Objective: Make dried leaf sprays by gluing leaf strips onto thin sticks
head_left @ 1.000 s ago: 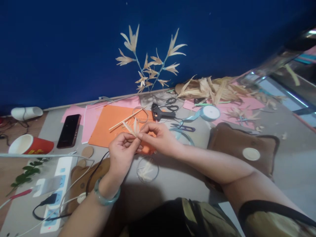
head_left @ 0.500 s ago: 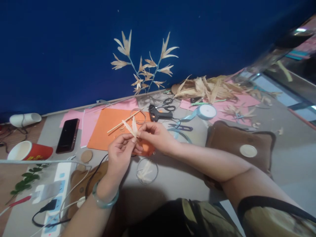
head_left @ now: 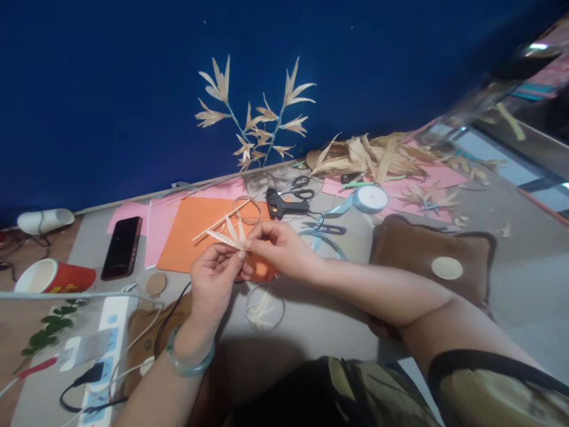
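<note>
Both hands meet over the orange sheet [head_left: 178, 237], pinching a small corn husk flower [head_left: 235, 232] whose pale pointed petals fan up and left. My left hand [head_left: 217, 270], with a jade-coloured bangle at its wrist, grips the base from below. The fingertips of my right hand [head_left: 278, 246] press the same base from the right. Behind the petals lie a thin wooden stick [head_left: 220, 220] and a wire ring [head_left: 252, 204]. Just below the hands, a clear round lid or dish [head_left: 265, 308] has pale husk pieces in it. Finished-looking husk flowers on blue-wrapped stems [head_left: 262, 121] stand at the back.
A black glue gun [head_left: 288, 206], scissors [head_left: 304, 194], snips [head_left: 326, 228] and a blue ribbon roll [head_left: 372, 199] lie behind. Dry husks [head_left: 377, 157] pile at the back right, with a brown cushion [head_left: 427, 255] nearer. A phone [head_left: 122, 246], red cup [head_left: 66, 276] and power strip [head_left: 106, 350] are leftward.
The petals between my fingers have spread wider, with another strip now showing and the left one tipped lower. Both hands keep their hold. The view has shifted slightly.
</note>
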`<action>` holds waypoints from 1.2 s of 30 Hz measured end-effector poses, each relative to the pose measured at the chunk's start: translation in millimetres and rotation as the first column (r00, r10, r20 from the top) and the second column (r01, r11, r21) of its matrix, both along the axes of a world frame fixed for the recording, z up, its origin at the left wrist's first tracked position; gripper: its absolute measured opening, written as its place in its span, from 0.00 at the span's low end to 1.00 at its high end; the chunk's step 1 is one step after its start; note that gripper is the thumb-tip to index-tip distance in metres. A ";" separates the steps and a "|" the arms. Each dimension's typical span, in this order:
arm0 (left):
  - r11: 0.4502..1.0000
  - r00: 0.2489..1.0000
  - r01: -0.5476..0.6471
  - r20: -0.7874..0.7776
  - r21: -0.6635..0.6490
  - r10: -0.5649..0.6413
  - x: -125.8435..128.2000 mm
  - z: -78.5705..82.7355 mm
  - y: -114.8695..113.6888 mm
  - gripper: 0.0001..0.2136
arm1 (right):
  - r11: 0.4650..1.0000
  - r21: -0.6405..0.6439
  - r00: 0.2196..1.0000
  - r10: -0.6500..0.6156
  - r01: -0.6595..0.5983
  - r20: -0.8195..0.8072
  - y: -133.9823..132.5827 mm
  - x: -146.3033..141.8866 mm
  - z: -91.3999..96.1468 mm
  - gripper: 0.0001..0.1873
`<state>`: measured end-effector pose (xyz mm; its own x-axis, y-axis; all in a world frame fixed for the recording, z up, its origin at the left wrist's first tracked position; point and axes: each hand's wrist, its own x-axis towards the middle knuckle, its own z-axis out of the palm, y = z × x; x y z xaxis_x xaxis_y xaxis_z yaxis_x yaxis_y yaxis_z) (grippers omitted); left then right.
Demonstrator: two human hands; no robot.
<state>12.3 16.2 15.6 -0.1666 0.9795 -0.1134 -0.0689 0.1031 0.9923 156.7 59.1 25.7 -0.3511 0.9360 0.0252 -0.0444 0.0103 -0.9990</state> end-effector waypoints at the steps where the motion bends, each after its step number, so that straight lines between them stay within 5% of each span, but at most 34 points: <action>1: 1.000 1.000 -0.005 -0.011 0.006 0.005 0.4 0.4 -0.4 0.10 | 1.000 0.005 1.000 -0.004 0.004 0.006 -0.5 -0.1 0.0 0.09; 16: 0.992 0.983 -0.095 -0.152 0.086 0.107 10.4 -0.6 -6.2 0.11 | 0.996 -0.039 0.996 -0.076 0.078 0.053 -6.2 -4.8 -4.6 0.07; 31: 0.987 0.977 -0.150 -0.148 0.056 0.156 11.8 4.6 -3.5 0.10 | 0.963 0.265 0.989 -0.089 0.056 0.115 -8.8 -1.7 -8.7 0.08; 36: 0.987 0.974 -0.156 -0.160 0.036 0.160 10.9 1.3 -3.5 0.10 | 0.966 0.252 0.990 -0.082 0.050 0.116 -8.7 -2.3 -8.4 0.08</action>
<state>23.2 12.7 16.8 -0.3337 0.9414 -0.0496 0.0791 0.0804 0.9936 154.3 50.4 17.3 -0.3040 0.9269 0.2200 0.0886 0.2574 -0.9622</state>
